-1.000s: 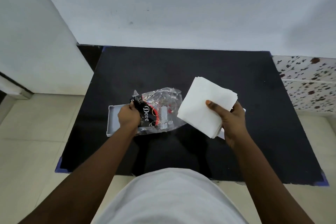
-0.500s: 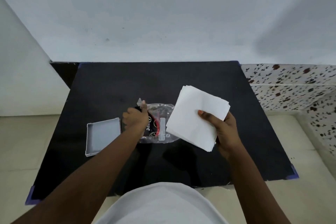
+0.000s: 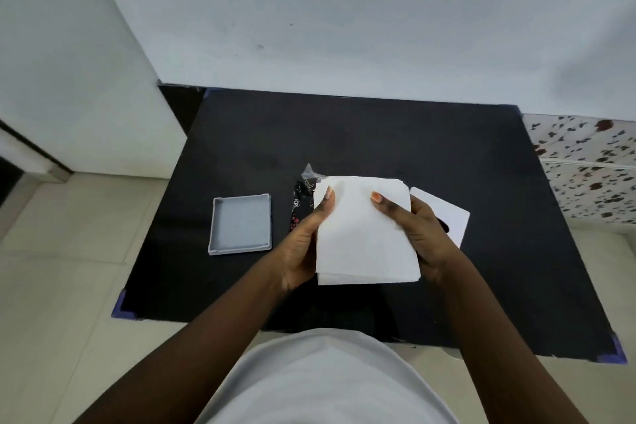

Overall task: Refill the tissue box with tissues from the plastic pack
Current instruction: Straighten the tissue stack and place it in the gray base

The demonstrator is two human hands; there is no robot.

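A white stack of tissues (image 3: 364, 234) is held above the black table (image 3: 344, 134), squared up between both hands. My left hand (image 3: 303, 241) grips its left edge with the thumb on top. My right hand (image 3: 420, 231) grips its right edge, thumb on top as well. An open grey tissue box tray (image 3: 240, 224) lies flat on the table to the left of my hands. The empty plastic pack (image 3: 303, 196) lies on the table behind my left hand, mostly hidden by the tissues. A white lid with a dark slot (image 3: 447, 217) lies on the table behind my right hand, partly hidden.
A white wall stands along the table's far edge and at the left. Pale floor tiles surround the table; speckled tiles show at the right. My white shirt fills the bottom of the view.
My left hand let go of the plastic pack and took hold of the tissue stack's left edge. The stack has turned square and sits lower, between both hands.
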